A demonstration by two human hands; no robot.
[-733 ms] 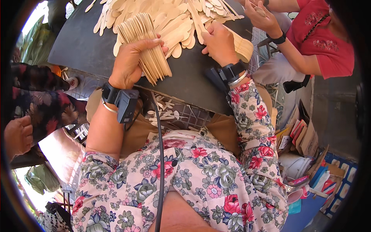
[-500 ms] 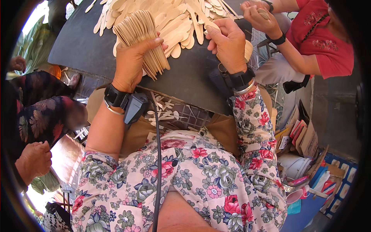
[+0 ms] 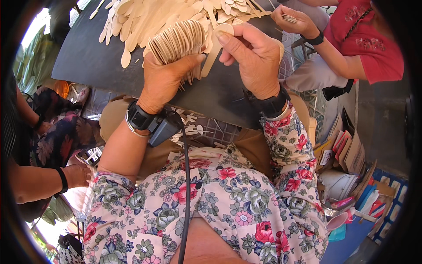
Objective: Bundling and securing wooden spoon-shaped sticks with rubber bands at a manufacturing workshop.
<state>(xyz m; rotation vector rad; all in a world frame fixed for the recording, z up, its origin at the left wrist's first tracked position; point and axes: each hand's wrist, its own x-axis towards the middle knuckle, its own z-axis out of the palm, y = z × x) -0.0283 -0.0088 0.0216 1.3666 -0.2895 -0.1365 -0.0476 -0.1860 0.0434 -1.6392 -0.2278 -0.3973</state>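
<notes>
A thick stack of wooden spoons stands in my left hand, the fingers wrapped round it and the thumb across its near side. My right hand pinches the round end of a single wooden spoon between thumb and forefinger. That spoon slants down to the left, its lower end close beside the stack; whether they touch I cannot tell. Beyond both hands a wide heap of loose wooden spoons covers the far part of the dark table.
At the right a person in red holds several wooden pieces in a hand. Another person's arm reaches in from the left. Spoons lie on the floor below the table edge. A white bucket and cardboard stand at my right.
My left hand has moved right and turned the stack more upright. My right hand has come left and nearer with a spoon. The left person's arm has moved further in.
</notes>
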